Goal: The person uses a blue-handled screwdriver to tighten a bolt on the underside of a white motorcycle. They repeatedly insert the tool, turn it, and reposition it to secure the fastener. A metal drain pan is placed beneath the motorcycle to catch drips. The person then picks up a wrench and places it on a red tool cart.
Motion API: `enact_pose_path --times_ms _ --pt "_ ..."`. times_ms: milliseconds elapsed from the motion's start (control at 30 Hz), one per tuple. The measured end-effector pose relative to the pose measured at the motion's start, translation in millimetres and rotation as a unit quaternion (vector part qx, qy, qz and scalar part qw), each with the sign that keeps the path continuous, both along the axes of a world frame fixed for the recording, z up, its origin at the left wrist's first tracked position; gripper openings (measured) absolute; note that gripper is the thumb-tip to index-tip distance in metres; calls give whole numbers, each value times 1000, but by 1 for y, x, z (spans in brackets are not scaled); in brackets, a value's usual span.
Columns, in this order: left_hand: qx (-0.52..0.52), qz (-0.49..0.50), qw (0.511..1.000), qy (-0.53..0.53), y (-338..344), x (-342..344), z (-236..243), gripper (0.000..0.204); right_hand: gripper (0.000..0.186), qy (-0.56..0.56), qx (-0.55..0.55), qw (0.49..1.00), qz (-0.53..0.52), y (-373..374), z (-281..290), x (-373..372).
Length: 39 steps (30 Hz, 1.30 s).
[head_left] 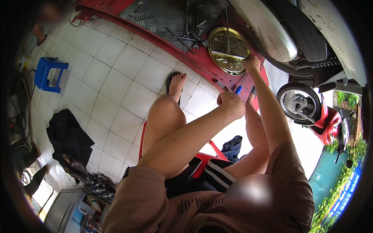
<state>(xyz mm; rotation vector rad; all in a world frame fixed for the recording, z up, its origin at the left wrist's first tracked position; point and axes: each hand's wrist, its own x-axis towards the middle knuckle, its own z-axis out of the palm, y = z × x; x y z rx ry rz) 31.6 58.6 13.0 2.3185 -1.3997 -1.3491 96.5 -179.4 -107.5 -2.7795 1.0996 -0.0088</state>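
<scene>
A round gold-coloured tray [221, 66] lies on the red work stand [254, 81]. Across it is a T-handle wrench [228, 37], its long shaft pointing away from me toward the motorbike. My right hand [251, 63] is closed at the right end of the crossbar, by the tray's rim. Nearer to me, my left hand [230, 103] has its fingers curled; anything in them is hidden. Just beyond the left hand, a screwdriver with a blue handle [238, 90] lies on the stand's edge.
A motorbike's silver exhaust cover [272, 35] and rear wheel overhang the stand at the right. Several wrenches [196, 44] and rods lie on the metal tread plate [155, 19]. A blue stool [50, 73] and black cloth [68, 136] are on the left floor; a red motorbike [329, 122] stands right.
</scene>
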Motion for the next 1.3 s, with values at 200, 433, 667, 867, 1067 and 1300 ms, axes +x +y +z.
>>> enact_pose_path --times_ms 200,433,667,867,1067,1300 --pt "-237 74 969 -8 -17 -1 -1 23 50 69 42 997 19 4 -28 -103" --pt "-532 270 802 -7 -44 24 -13 6 36 172 105 974 -100 11 25 -149" --pt "-507 600 573 235 -11 84 -8 13 18 -76 429 898 57 86 158 -181" --pt "-488 643 452 380 15 93 6 16 20 -146 469 862 123 109 140 -187" --pt "-513 619 408 432 18 97 8 16 17 -170 428 880 119 120 136 -175" --pt "-522 601 416 439 13 94 5 15 19 -162 418 885 126 129 146 -172"
